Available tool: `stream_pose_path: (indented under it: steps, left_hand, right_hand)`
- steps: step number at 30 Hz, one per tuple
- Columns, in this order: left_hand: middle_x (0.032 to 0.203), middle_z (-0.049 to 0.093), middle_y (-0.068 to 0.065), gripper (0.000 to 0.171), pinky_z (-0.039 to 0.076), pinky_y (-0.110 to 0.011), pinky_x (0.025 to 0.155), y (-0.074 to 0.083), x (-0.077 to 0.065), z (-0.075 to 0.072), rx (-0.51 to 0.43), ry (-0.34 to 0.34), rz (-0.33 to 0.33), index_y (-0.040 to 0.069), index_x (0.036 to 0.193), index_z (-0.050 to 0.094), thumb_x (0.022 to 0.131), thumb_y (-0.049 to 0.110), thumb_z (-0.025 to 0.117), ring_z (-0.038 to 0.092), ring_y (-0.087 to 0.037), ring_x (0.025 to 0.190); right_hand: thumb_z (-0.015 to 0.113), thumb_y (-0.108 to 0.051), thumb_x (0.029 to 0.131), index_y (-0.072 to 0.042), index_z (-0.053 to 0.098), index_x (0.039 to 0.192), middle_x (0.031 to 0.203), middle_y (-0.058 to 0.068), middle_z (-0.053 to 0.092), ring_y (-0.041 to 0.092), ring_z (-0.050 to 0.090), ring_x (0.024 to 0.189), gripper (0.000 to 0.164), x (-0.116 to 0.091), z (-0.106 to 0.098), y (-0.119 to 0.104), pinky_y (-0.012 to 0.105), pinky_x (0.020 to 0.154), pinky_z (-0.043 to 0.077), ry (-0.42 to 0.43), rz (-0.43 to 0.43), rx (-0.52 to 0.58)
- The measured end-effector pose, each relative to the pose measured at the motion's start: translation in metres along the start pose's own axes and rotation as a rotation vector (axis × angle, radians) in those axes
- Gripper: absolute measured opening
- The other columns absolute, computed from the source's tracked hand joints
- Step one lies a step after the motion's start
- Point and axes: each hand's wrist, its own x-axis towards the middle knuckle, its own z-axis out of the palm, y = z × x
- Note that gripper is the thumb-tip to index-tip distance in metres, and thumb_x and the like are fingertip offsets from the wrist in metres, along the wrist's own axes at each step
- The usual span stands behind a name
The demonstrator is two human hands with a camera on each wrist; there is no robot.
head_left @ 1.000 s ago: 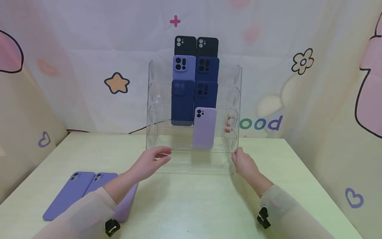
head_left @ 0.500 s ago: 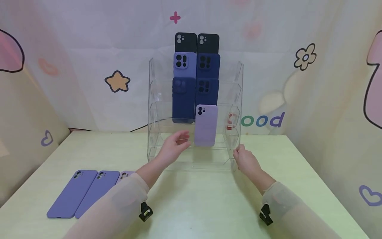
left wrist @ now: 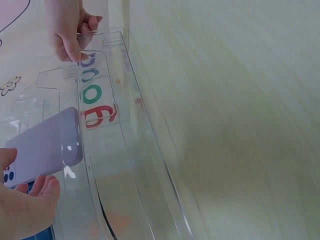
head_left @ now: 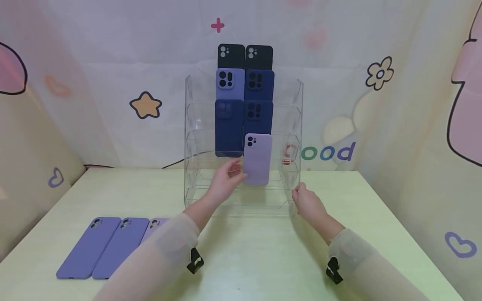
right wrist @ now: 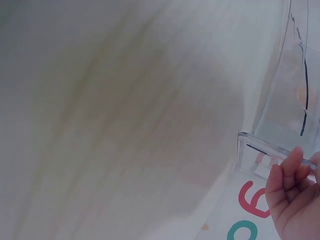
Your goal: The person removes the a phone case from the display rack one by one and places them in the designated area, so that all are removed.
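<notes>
A clear acrylic stepped rack (head_left: 193, 167) stands on the table, bearing phone cases in two columns. On its lower tier leans a lilac phone case (head_left: 257, 159). My left hand (head_left: 224, 180) is at this case's left edge, its fingers loosely bent and spread apart; a fingertip appears to touch the edge. In the left wrist view, the lilac case (left wrist: 47, 145) shows between thumb and fingers, not enclosed by them. My right hand (head_left: 309, 203) grips the rack's right front side. The right wrist view shows those fingers (right wrist: 292, 167) pinching the rack's clear edge.
Higher tiers hold a dark blue case (head_left: 229, 133), a periwinkle case (head_left: 230, 90), more dark blue cases and black cases (head_left: 231, 60). At the table's left lie a purple-blue case (head_left: 88, 251), a second one (head_left: 120, 251), and a lilac one (head_left: 156, 225) partly behind my sleeve.
My left hand has moved right and up, from the rack's lower left to the lilac case's left edge. My right hand has stayed on the rack's side.
</notes>
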Motion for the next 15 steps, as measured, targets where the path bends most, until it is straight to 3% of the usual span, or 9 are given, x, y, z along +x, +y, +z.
stream_pose_path:
  steps: [8,15]
  left_hand:
    - [0.13,0.051,-0.017,0.054,0.043,-0.035,0.096,-0.001,0.007,0.003,0.013,0.035,-0.085,0.004,0.137,0.043,0.088,0.007,0.064,0.049,-0.03,0.12]
    - [0.118,0.058,-0.018,0.046,0.046,-0.033,0.092,-0.005,0.017,0.013,0.017,0.049,-0.078,0.0,0.131,0.049,0.087,0.004,0.063,0.056,-0.028,0.111]
  right_hand:
    - [0.036,-0.018,0.1,0.003,0.041,0.107,0.066,0.009,0.051,0.018,0.052,0.053,0.023,0.004,0.002,-0.001,0.027,0.046,0.041,-0.015,-0.018,0.0]
    - [0.036,-0.017,0.1,0.003,0.04,0.105,0.066,0.009,0.051,0.019,0.052,0.054,0.022,0.0,-0.003,0.003,0.028,0.046,0.04,-0.033,0.004,-0.007]
